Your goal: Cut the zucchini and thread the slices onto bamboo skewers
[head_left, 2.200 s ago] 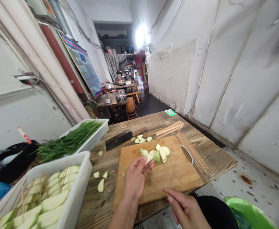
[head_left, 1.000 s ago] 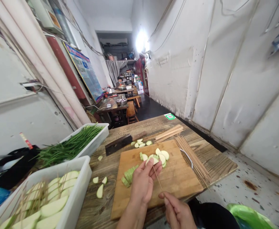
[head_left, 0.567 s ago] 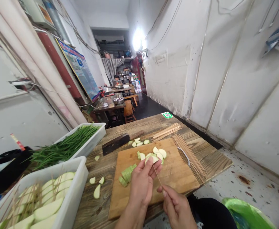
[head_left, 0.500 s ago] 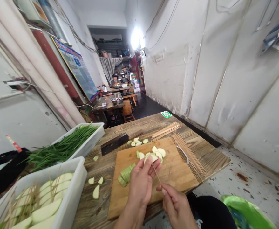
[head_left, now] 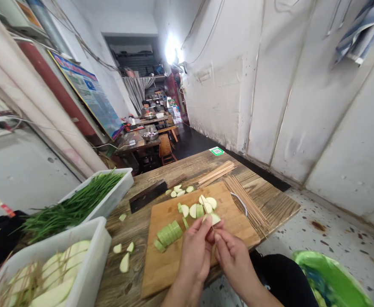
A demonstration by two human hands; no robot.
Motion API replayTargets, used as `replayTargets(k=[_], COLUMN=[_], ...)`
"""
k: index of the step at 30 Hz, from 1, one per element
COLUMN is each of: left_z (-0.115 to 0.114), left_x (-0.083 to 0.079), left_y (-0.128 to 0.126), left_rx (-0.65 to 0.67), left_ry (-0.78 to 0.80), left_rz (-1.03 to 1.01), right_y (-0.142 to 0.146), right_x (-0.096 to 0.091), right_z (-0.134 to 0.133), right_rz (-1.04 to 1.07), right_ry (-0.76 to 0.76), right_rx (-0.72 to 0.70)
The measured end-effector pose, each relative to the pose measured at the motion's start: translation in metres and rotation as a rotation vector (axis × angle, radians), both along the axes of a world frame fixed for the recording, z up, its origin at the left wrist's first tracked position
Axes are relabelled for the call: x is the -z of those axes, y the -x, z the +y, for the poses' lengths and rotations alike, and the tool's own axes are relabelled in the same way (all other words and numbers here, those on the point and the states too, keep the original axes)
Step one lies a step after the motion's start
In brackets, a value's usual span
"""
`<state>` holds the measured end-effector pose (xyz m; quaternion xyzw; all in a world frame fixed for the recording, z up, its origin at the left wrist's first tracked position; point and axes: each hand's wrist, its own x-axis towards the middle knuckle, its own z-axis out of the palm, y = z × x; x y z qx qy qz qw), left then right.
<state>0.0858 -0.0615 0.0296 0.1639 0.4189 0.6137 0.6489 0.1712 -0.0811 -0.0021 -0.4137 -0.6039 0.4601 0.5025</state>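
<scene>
Over the cutting board (head_left: 161, 277), my left hand (head_left: 195, 249) pinches a pale zucchini slice (head_left: 215, 219) between thumb and fingers. My right hand (head_left: 233, 252) is closed on a thin wooden skewer (head_left: 213, 229), close against that slice; most of the skewer is hidden by my fingers. How far it runs into the slice I cannot tell. Just beyond my hands lie several loose zucchini slices (head_left: 210, 204). To the left, a row of cut green zucchini pieces (head_left: 168, 234) rests on the board.
A cleaver (head_left: 148, 195) lies behind the board, beside small offcuts (head_left: 178, 192). Bundles of skewers (head_left: 247, 204) lie at the right. On the left stand a white tub (head_left: 99, 245) of skewered slices and a tray of green chives (head_left: 78, 204). A green-lined bin (head_left: 337, 273) is at lower right.
My right hand has moved up the skewer, close to my left hand, and far less of the skewer shows. The view has shifted slightly, and more slices on the board are uncovered.
</scene>
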Motion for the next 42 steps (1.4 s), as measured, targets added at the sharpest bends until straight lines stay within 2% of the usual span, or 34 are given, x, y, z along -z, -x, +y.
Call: replayTargets(k=[3,7,11,15,18,21,24,26,29,30,32,34,36,39,42], left_z=[0.000,0.000,-0.001,0.001,0.003,0.002,0.003,0.006,0.021,0.029,0.050,0.069,0.083,0.091,0.089], left_x=[0.010,0.019,0.026,0.031,0.040,0.051,0.056,0.051,0.037,0.033,0.028,0.029,0.033,0.036,0.034], left_y=[-0.003,-0.002,-0.007,-0.020,-0.031,-0.038,-0.034,-0.022,0.007,0.017,0.034,0.046,0.052,0.053,0.049], left_rx=[-0.028,-0.119,-0.099,-0.143,-0.104,0.006,0.117,0.141,0.107,0.139,0.326,0.537,0.675,0.730,0.688], left_ry=[-0.007,0.043,0.118,0.128,0.155,0.129,0.004,-0.107,-0.345,-0.450,-0.600,-0.607,-0.554,-0.492,-0.484], left_rz=[-0.017,0.020,0.020,0.005,0.011,0.066,0.302,0.639,1.263,1.432,1.669,1.822,1.905,1.936,1.959], right_y=[-0.006,-0.015,-0.017,-0.017,-0.020,-0.024,-0.030,-0.035,-0.044,-0.047,-0.051,-0.053,-0.054,-0.055,-0.056], right_x=[0.001,0.014,0.029,0.037,0.040,0.041,0.042,0.044,0.049,0.050,0.053,0.054,0.054,0.053,0.053], right_z=[0.005,-0.004,-0.012,-0.013,-0.010,-0.004,0.001,0.006,0.013,0.015,0.018,0.018,0.016,0.013,0.011], right_rz=[-0.039,-0.142,-0.157,-0.141,-0.142,-0.150,-0.156,-0.154,-0.147,-0.144,-0.137,-0.128,-0.120,-0.112,-0.108], right_ry=[0.011,-0.010,-0.021,-0.013,0.001,0.010,0.011,0.014,0.032,0.039,0.052,0.061,0.069,0.082,0.090], right_rx=[-0.050,-0.094,-0.024,0.046,0.098,0.139,0.142,0.152,0.178,0.185,0.191,0.189,0.183,0.170,0.153])
